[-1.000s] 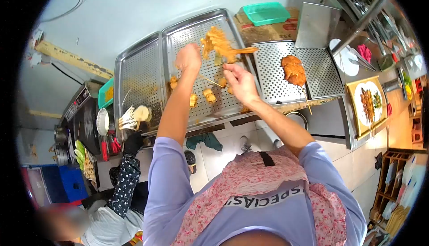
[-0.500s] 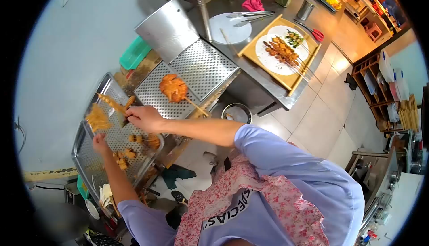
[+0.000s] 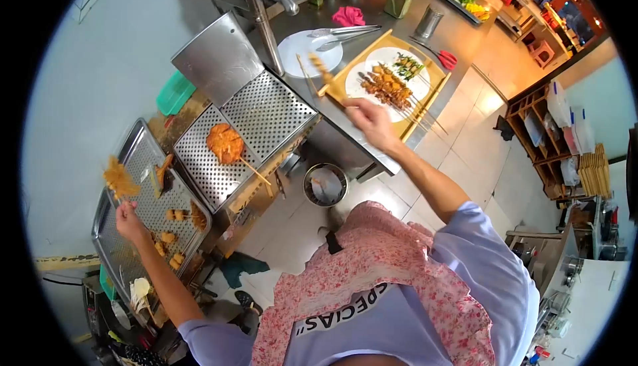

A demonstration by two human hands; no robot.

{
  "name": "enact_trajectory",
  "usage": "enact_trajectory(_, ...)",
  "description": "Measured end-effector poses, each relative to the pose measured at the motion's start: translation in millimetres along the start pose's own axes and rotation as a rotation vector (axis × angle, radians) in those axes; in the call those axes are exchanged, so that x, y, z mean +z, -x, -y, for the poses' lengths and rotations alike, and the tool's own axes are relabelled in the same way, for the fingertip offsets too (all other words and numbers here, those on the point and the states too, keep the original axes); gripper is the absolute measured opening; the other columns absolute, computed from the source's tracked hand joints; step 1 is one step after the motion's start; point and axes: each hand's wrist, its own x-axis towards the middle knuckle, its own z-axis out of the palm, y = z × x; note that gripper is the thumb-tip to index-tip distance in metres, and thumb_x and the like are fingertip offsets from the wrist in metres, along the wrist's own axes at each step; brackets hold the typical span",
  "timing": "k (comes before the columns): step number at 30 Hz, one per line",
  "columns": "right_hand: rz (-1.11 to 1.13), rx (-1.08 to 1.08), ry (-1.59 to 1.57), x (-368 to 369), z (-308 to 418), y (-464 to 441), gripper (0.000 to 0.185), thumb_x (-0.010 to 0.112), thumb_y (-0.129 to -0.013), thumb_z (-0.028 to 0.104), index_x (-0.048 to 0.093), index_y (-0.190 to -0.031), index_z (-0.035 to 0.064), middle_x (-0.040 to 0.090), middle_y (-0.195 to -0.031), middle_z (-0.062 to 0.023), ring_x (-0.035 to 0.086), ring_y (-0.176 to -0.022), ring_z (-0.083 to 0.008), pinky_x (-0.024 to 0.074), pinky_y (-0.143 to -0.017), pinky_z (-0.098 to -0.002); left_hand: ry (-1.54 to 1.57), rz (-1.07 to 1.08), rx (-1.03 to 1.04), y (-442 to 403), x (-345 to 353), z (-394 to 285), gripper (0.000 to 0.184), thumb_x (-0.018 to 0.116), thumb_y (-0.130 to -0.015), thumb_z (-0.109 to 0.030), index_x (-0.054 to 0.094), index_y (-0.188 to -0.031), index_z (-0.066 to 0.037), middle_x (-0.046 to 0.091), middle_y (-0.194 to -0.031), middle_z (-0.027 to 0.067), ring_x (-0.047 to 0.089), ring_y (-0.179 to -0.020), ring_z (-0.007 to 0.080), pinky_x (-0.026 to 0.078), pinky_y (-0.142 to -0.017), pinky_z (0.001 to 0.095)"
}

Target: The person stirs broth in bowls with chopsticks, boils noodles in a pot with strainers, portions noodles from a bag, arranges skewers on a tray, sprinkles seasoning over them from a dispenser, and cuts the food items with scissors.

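Observation:
My left hand [image 3: 130, 221] is closed at the lower end of a golden, stringy-looking fried skewer [image 3: 121, 180], held over the perforated metal tray [image 3: 143, 141]. Fried pieces [image 3: 167, 238] on skewers lie in that tray. My right hand [image 3: 372, 123], slightly blurred, grips a long golden food skewer [image 3: 321, 67] at the near left corner of the wooden tray [image 3: 444, 93]. On white paper [image 3: 364, 79] in the wooden tray rest browned meat skewers [image 3: 387, 88] and green vegetable skewers [image 3: 407, 67]. A flat orange-red fried piece on a stick [image 3: 224, 144] lies on the perforated rack [image 3: 199, 160].
Tongs [image 3: 349, 31] lie across a white plate [image 3: 306, 53] behind the wooden tray. Red-handled scissors [image 3: 446, 59], a metal canister [image 3: 430, 21] and a pink cloth [image 3: 349, 16] are on the counter. A metal post [image 3: 260, 20] rises beside the plate. A round bin [image 3: 325, 184] stands below.
My right hand has carried the long golden skewer from the metal tray across to the wooden tray. My left hand, still holding the stringy skewer, has shifted slightly left; the whole view has turned a little.

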Motion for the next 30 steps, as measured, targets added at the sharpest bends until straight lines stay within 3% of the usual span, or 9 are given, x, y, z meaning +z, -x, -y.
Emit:
enact_trajectory(1,0.018,0.202,-0.073,-25.0,2.0,3.6,0.026,0.052,-0.090,0.015,0.062,-0.113,0.0070,0.060,-0.076,-0.0010,0.052,-0.067,-0.0077,0.0446,-0.062,-0.0235,-0.018,0.033,-0.018,22.5,14.8,-17.3,0.016,0.057,-0.091,-0.017,0.061,-0.090,-0.002,0.065,-0.077,0.0034,0.055,-0.069,0.0103,0.044,-0.070,0.0281)
enact_trajectory(4,-0.097,0.188,-0.246,-78.6,-34.6,-0.5,0.023,0.053,-0.093,0.017,0.062,-0.109,0.0041,0.060,-0.085,0.0024,0.052,-0.068,-0.0061,0.0464,-0.063,-0.0211,-0.096,0.214,-0.012,81.7,58.8,-68.0,0.015,0.058,-0.090,-0.016,0.061,-0.089,-0.002,0.065,-0.077,0.0038,0.056,-0.070,0.0112,0.044,-0.072,0.0275)
enact_trajectory(6,-0.219,0.294,-0.343,-102.4,-17.4,-2.4,0.021,0.054,-0.092,0.017,0.063,-0.108,0.0058,0.058,-0.076,0.0038,0.048,-0.060,-0.0041,0.0421,-0.053,-0.0191,-0.050,0.277,-0.117,114.5,90.0,-84.7,0.013,0.060,-0.089,-0.015,0.063,-0.087,-0.003,0.065,-0.077,0.0035,0.057,-0.072,0.0115,0.044,-0.073,0.0273)
enact_trajectory(9,-0.214,0.390,-0.486,-144.5,-43.8,-20.8,0.019,0.051,-0.093,0.017,0.063,-0.105,0.0074,0.042,-0.054,0.0071,0.028,-0.040,-0.0028,0.0190,-0.036,-0.0185,0.099,0.452,-0.058,170.0,136.4,-105.8,0.009,0.059,-0.087,-0.011,0.064,-0.084,-0.004,0.065,-0.077,0.0035,0.058,-0.071,0.0110,0.044,-0.071,0.0262)
enact_trajectory(17,0.080,0.525,-1.243,-236.2,-191.4,-86.1,0.028,0.044,-0.095,0.019,0.048,-0.121,0.0070,0.028,-0.052,0.0095,0.020,-0.038,-0.0039,0.0172,-0.033,-0.0176,0.093,0.747,-0.180,295.9,276.5,-178.4,0.009,0.055,-0.088,-0.006,0.063,-0.087,0.000,0.065,-0.078,0.0031,0.060,-0.072,0.0089,0.045,-0.067,0.0217)
enact_trajectory(20,0.078,0.741,-1.192,-271.7,-234.3,-97.2,0.027,0.045,-0.095,0.018,0.052,-0.118,0.0064,0.034,-0.051,0.0080,0.024,-0.038,-0.0048,0.0197,-0.033,-0.0189,0.208,0.767,-0.338,333.4,336.6,-214.7,0.010,0.056,-0.089,-0.007,0.062,-0.089,0.002,0.065,-0.078,0.0034,0.061,-0.074,0.0095,0.045,-0.068,0.0218)
enact_trajectory(24,0.097,0.711,-0.376,-310.8,-234.1,-105.3,0.021,0.054,-0.090,0.017,0.064,-0.104,0.0049,0.055,-0.061,0.0007,0.043,-0.043,-0.0055,0.0292,-0.034,-0.0213,0.221,0.779,-0.539,375.5,415.2,-254.4,0.011,0.056,-0.090,-0.007,0.062,-0.091,0.001,0.064,-0.079,0.0035,0.060,-0.073,0.0097,0.045,-0.069,0.0220)
enact_trajectory(29,0.163,0.203,0.276,-357.9,-275.5,-137.2,0.030,0.058,-0.090,0.028,0.064,-0.104,0.0025,0.060,-0.067,-0.0042,0.056,-0.059,-0.0094,0.0468,-0.054,-0.0242,0.318,0.773,-0.688,409.7,496.8,-290.1,0.011,0.060,-0.088,-0.012,0.063,-0.090,-0.002,0.066,-0.071,0.0042,0.035,-0.044,0.0006,0.024,-0.039,0.0166)
enact_trajectory(30,0.145,0.347,0.102,-366.7,-267.2,-153.1,0.034,0.057,-0.090,0.030,0.061,-0.110,0.0023,0.061,-0.071,-0.0054,0.058,-0.064,-0.0118,0.0483,-0.058,-0.0255,0.325,0.766,-0.708,413.1,507.9,-294.8,0.011,0.060,-0.088,-0.012,0.062,-0.091,-0.002,0.066,-0.071,0.0044,0.035,-0.044,0.0006,0.024,-0.039,0.0167)
